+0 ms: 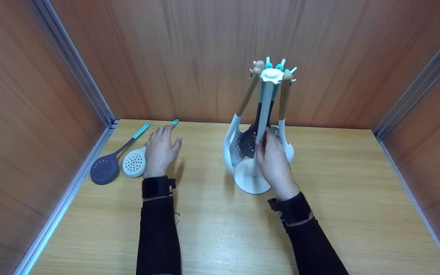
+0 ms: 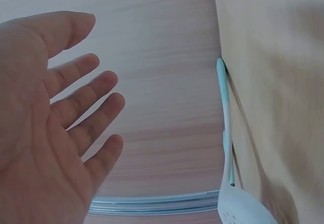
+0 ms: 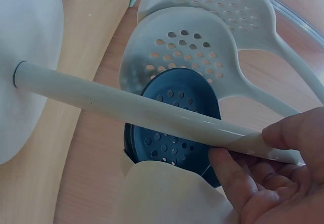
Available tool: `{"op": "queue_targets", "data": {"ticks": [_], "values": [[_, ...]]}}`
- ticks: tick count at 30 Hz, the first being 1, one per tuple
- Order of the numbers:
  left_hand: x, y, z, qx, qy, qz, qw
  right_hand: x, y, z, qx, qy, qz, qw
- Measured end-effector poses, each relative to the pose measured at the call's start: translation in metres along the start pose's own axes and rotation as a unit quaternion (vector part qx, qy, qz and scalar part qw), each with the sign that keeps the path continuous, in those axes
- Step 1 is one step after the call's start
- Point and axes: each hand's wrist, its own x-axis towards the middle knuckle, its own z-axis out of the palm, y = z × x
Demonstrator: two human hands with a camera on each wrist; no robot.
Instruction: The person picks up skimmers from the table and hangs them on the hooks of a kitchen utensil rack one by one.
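My right hand (image 1: 275, 164) grips the pole (image 3: 101, 97) of a white utensil stand, thumb on one side and fingers on the other. White slotted utensils (image 3: 177, 47) and a dark blue perforated skimmer (image 3: 169, 95) hang around it; some handles are brown, others teal. The stand's round white base (image 1: 248, 183) is on the table. My left hand (image 1: 160, 151) is held above a white skimmer (image 1: 133, 163) lying on the table, hiding much of its handle. In the left wrist view its fingers are spread, holding nothing, apart from the skimmer.
Left of the white skimmer lies a dark skimmer (image 1: 104, 169) with a turquoise handle. A wood-grain back wall (image 1: 204, 88) stands behind the table (image 1: 212, 221). Side panels with metal edge strips (image 1: 63, 217) close in the left and right.
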Motion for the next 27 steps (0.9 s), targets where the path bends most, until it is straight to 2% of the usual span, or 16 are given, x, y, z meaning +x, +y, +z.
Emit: {"op": "queue_targets", "data": {"ticks": [10, 18, 24, 27], "values": [[0.001, -0.016, 0.000, 0.023, -0.025, -0.007, 0.9994, 0.001, 0.000, -0.002, 0.004, -0.017, 0.019, 0.9997], [0.001, -0.029, 0.004, 0.047, -0.033, 0.006, 0.9983, 0.001, 0.000, -0.002, 0.010, -0.017, 0.020, 0.9996], [-0.003, -0.041, 0.006, 0.039, -0.048, -0.010, 0.9980, 0.001, 0.001, -0.001, 0.006, -0.002, -0.003, 1.0000], [-0.005, -0.047, 0.007, 0.039, -0.060, -0.020, 0.9972, 0.001, 0.000, -0.001, 0.009, -0.004, -0.001, 1.0000]]}}
